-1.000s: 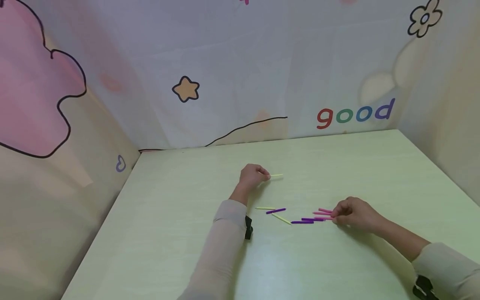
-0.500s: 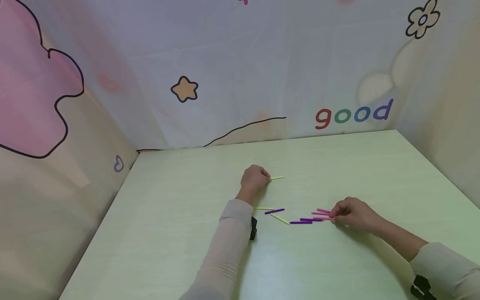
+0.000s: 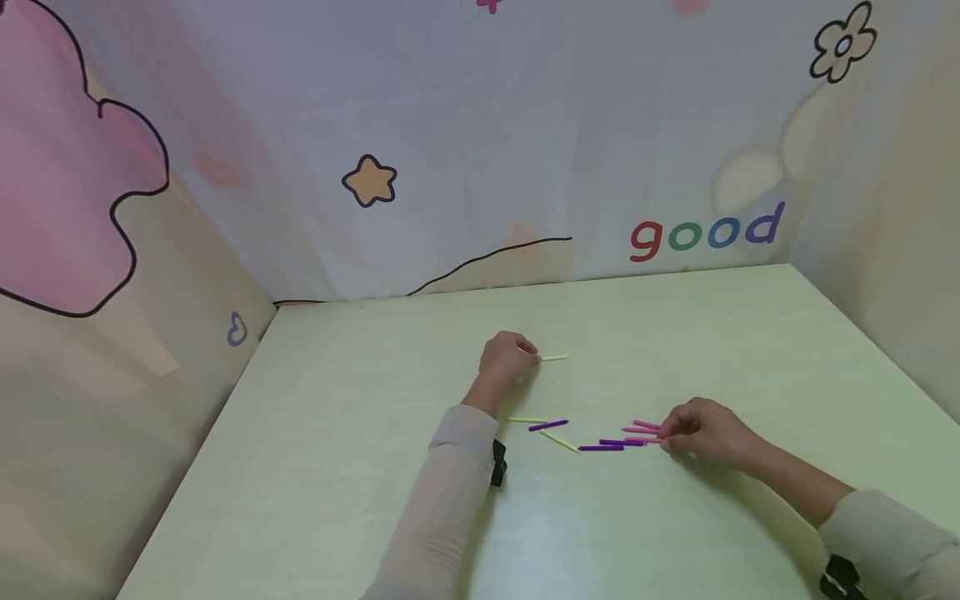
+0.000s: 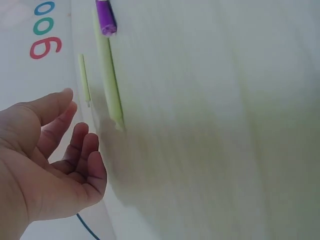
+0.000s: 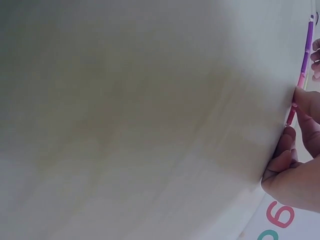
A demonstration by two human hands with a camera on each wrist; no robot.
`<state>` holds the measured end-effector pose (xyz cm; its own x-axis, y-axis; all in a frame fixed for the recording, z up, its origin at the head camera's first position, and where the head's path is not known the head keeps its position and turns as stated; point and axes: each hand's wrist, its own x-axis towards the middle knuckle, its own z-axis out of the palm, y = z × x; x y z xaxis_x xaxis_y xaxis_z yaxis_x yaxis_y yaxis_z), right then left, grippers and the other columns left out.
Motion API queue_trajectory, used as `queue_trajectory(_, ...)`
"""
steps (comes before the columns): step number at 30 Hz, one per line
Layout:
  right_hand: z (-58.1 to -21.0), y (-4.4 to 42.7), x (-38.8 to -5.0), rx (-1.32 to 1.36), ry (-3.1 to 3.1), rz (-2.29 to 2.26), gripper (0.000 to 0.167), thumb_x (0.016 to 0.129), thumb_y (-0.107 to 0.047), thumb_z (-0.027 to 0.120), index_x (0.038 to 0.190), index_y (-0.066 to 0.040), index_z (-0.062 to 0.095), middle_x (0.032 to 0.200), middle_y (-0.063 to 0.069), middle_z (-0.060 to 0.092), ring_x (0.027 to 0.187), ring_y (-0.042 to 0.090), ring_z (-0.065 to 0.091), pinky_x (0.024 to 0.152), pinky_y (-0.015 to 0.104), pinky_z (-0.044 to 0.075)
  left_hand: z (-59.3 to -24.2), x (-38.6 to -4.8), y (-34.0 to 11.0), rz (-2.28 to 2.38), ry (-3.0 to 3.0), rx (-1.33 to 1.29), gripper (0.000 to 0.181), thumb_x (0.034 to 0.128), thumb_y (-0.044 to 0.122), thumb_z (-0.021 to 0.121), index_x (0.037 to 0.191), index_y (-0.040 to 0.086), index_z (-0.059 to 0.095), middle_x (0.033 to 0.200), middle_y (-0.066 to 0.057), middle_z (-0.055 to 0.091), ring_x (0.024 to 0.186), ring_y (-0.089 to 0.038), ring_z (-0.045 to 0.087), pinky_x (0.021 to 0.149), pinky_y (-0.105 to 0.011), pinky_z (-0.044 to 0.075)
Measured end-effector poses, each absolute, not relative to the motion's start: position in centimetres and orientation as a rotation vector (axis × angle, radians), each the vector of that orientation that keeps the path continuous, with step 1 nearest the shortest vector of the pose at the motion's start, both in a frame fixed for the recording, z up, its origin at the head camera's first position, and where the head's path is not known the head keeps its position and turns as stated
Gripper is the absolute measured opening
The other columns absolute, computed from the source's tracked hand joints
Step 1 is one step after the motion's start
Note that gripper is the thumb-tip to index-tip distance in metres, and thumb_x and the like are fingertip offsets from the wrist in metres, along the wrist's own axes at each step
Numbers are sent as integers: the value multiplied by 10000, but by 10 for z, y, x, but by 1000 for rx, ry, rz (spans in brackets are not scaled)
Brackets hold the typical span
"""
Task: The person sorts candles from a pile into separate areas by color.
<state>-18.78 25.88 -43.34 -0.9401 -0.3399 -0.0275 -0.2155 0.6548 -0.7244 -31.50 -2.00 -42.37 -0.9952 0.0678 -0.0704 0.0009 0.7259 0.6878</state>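
In the head view, my left hand [image 3: 508, 357] is beside the near end of a thin pale-yellow stick [image 3: 555, 357] lying on the table. The left wrist view shows a small gap between that yellow stick [image 4: 84, 77] and the loosely bent fingers of the left hand [image 4: 55, 145]. My right hand [image 3: 708, 429] pinches the right ends of pink sticks [image 3: 641, 429], low over the table; in the right wrist view its thumb and fingers partly cover a pink stick [image 5: 291, 116]. Purple sticks [image 3: 602, 448] lie just left of the pink ones, some overlapping.
Nearer than the left hand, two more yellow sticks [image 3: 558, 441] and a purple stick [image 3: 548, 426] lie close together on the pale table [image 3: 337, 467]. A printed cloth backdrop [image 3: 480, 167] stands along the table's back edge and sides.
The far yellow stick has come down slightly onto the table and the left hand's fingers have come off it. My right hand keeps its place at the pink sticks.
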Motion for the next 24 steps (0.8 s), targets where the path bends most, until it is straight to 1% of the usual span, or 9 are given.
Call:
queue_trajectory(4,-433,258,-185,-450,2707,-1151,59,773,-51,724,816,-36,686,757,4,550,718,178,453,564,262,414,-417,-305,-22,1060,2839,147,120,825,232,700,916,155,719,961,0,642,790,-142,550,634,-261,417)
queue_trajectory(9,-433,257,-184,-445,2731,-1136,60,776,-57,726,815,-38,685,759,1,550,733,185,449,563,265,413,-408,-292,-23,1010,2838,317,169,843,260,678,966,149,710,962,-8,631,832,-158,572,646,-275,438)
queue_trajectory(16,-435,256,-184,-437,2721,-1123,59,779,-64,728,820,-53,686,771,1,551,738,186,456,569,267,420,-409,-277,-27,998,2774,366,192,851,271,672,987,141,708,977,-23,625,889,-172,563,702,-291,449)
queue_trajectory(24,-432,257,-185,-457,2733,-1121,54,781,-54,724,821,-47,689,774,-2,561,731,184,464,568,265,425,-408,-267,-33,995,2767,453,199,840,270,682,986,139,709,978,-24,633,936,-187,568,753,-312,451)
